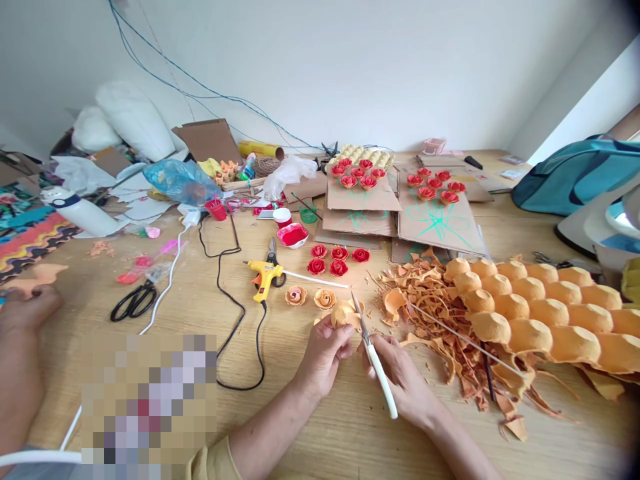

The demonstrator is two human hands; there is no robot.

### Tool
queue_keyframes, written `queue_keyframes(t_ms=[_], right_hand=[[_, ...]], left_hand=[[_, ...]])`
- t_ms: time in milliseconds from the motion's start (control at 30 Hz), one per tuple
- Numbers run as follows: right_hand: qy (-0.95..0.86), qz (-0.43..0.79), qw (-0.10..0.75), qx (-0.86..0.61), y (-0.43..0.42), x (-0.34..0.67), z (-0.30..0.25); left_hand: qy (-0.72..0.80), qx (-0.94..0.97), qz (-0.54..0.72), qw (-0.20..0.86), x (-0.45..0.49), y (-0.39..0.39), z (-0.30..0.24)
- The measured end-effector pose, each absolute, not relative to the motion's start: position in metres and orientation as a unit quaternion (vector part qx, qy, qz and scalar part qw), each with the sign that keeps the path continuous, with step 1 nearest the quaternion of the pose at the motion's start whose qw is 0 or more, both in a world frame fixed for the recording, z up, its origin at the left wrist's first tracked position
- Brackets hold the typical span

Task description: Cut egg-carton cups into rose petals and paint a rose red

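My left hand [324, 353] pinches an orange egg-carton cup piece [345, 311] in front of me. In my right hand [400, 377] is a pair of white-handled scissors [380, 377], their blades pointing up beside the cup piece. Whether the blades touch the pulp, I cannot tell. Just beyond lie two unpainted orange paper roses [325, 299] and several red-painted roses [339, 253]. A yellow glue gun [266, 275] rests to the left, a white glue stick [315, 278] reaching right from behind it.
Orange egg trays [530, 297] stand right, beside a heap of scraps [430, 307]. Red roses sit on cardboard [440, 217] behind. A red paint dish [293, 235], black scissors [134, 301] and cables cross the table. Another person's hand [33, 307] is at the far left.
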State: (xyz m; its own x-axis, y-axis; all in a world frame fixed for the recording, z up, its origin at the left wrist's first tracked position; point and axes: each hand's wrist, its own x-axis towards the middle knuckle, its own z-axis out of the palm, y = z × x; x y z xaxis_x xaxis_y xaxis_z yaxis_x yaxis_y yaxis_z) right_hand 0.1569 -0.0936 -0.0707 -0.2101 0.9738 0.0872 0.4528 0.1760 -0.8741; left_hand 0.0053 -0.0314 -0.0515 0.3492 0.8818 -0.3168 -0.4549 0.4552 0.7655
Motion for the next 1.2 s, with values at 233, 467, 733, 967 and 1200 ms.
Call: queue_keyframes(t_ms=[233,467,733,967,1200], right_hand=[[-0.676,0.401,0.37,-0.496,-0.0945,0.1573,-0.07],[-0.688,0.382,0.375,-0.49,-0.0952,0.1564,-0.0729],[-0.7,0.345,0.4,-0.479,-0.0939,0.1537,-0.0761],[-0.698,0.343,0.405,-0.482,-0.0948,0.1534,-0.0753],[-0.691,0.346,0.412,-0.483,-0.0957,0.1543,-0.0752]], left_hand=[[0.348,0.278,0.424,0.789,0.0048,-0.033,-0.0524],[0.339,0.281,0.421,0.793,0.0065,-0.0353,-0.0489],[0.314,0.268,0.416,0.81,0.0067,-0.0365,-0.0478],[0.315,0.247,0.412,0.818,0.0063,-0.0364,-0.0445],[0.321,0.245,0.417,0.814,0.0052,-0.0347,-0.0463]])
